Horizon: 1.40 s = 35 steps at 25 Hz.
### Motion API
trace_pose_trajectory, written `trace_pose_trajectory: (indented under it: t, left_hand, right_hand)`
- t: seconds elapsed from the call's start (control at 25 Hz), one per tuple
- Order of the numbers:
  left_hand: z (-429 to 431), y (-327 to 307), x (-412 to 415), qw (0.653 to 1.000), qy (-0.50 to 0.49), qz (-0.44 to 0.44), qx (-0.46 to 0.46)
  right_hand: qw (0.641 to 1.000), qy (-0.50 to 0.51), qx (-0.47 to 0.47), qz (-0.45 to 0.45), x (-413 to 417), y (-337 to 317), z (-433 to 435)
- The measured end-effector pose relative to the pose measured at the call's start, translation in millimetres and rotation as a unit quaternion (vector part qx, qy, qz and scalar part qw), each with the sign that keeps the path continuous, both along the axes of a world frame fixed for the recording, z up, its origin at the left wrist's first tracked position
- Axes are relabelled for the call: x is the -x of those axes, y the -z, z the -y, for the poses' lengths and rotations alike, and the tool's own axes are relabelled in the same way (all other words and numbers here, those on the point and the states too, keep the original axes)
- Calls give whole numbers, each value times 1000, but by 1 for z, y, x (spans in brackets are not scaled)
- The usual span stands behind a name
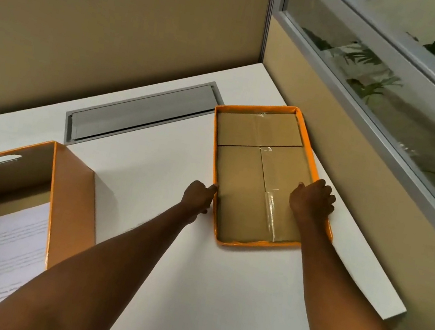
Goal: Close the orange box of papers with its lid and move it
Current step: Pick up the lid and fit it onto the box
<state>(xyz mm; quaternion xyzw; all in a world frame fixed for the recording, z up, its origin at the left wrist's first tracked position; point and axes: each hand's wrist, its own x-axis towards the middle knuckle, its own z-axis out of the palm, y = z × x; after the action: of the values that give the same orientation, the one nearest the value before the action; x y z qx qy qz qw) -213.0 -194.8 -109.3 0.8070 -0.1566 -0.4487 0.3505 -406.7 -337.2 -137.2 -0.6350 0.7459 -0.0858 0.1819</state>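
The orange box [71,197] stands open at the left of the white desk, with printed papers [13,245] lying inside it. Its lid [247,170] lies upside down at the right, brown inside with an orange rim and strips of clear tape. My left hand [198,199] grips the lid's left rim, fingers curled around the edge. My right hand [311,201] holds the lid's right rim, with the fingers wrapped over the outer edge. The lid rests flat on the desk.
A grey cable hatch [144,114] is set into the white desk [166,185] behind the box and lid. Beige partition walls [118,31] enclose the desk at the back and right. The desk's right edge runs close beside the lid.
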Motion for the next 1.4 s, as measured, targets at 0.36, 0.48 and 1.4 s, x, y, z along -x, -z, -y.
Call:
trace_pose_trajectory:
  t: [0.36, 0.48, 1.4]
  left_hand:
    - [-13, -2, 9, 1000, -7, -22, -11]
    - [-27, -14, 11, 997, -65, 34, -10]
    - [-207, -142, -87, 951, -250, 47, 174]
  right_hand:
    - [999, 15, 18, 25, 5, -16, -10]
    - [997, 14, 19, 67, -1, -28, -26]
    - [706, -236, -320, 586, -50, -222, -176]
